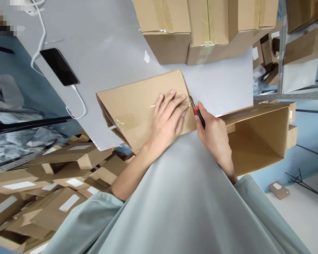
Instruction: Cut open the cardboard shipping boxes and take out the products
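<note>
resting left hand [168,118] on carton [131,106], fingers apart; right hand [214,132] clamped on red-black cutter [199,115], tip pointing away, slightly left; carton by worktop [106,53] near edge, long axis roughly left-right.

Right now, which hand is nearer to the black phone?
Left. The left hand lies flat on the cardboard box, right of the phone; the right hand is farther right, holding the red-and-black cutter at the box's edge.
</note>
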### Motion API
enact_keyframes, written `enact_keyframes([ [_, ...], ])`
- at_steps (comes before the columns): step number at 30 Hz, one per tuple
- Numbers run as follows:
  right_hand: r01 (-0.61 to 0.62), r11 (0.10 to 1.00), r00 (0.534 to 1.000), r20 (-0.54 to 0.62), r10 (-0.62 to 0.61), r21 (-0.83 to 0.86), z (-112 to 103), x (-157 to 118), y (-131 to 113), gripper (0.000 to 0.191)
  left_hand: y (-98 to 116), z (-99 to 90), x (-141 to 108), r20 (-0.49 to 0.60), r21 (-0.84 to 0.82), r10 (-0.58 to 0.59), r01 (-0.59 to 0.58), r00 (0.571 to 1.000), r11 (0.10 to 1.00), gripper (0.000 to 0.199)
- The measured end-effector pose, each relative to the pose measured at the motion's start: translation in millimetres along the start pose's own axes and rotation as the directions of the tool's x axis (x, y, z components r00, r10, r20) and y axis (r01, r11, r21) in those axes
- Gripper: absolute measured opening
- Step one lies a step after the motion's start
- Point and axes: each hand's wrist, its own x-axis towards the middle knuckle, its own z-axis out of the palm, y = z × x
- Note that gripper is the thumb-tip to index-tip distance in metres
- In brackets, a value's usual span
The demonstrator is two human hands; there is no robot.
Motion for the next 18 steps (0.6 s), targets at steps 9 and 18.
enact_keyframes([
  [9,-0.046,0.988,0.997,0.049,0.053,-0.145,-15,3,-37,0.059,0,3.1,-2,0.007,-0.029,-0.007,0.007,1.000,1.000,0.036],
  [18,-0.105,0.960,0.984,0.113,0.138,-0.260,-8,-22,-34,0.058,-1,6.2,3,-0.002,-0.045,-0.008,0.008,1.000,0.999,0.037],
])
